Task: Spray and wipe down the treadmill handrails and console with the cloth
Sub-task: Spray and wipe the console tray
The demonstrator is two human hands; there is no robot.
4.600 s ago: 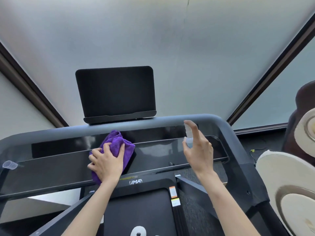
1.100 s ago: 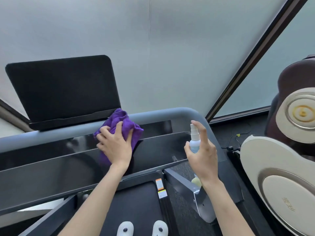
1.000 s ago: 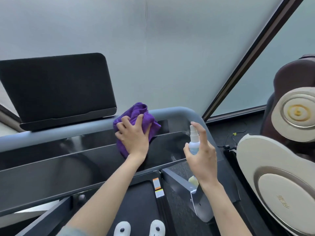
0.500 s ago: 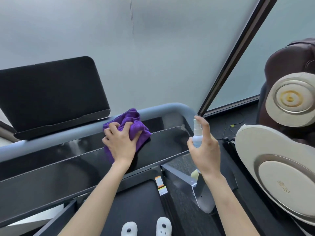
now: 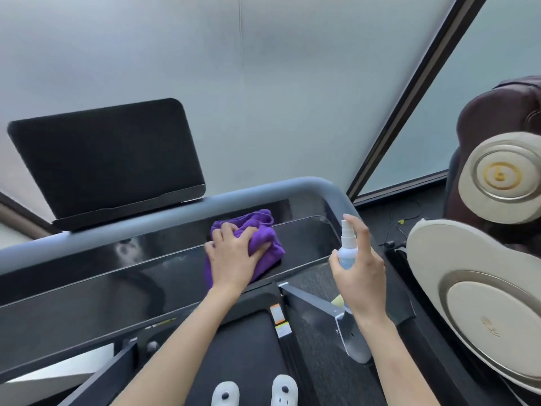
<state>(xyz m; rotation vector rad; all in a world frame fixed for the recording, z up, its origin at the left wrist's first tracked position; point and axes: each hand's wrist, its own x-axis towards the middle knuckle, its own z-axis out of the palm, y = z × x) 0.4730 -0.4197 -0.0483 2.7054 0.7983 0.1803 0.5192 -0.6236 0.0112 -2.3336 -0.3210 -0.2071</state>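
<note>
Pressing a bunched purple cloth (image 5: 265, 244) onto the glossy black console (image 5: 146, 276) at frame centre, the left hand (image 5: 234, 259) clutches it with curled fingers. The cloth looks soft and light, best held as a wad under the palm. Right of centre, the right hand (image 5: 358, 273) wraps the small spray bottle (image 5: 347, 247), forefinger on its nozzle; likely light, slick plastic.

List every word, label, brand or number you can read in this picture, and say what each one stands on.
None can be read for certain.
Treadmill deck stickers: print too small.
Massage chair's cream side panel: faint embossed mark, blurred.
Spray bottle in the right hand: no legible label.
</note>
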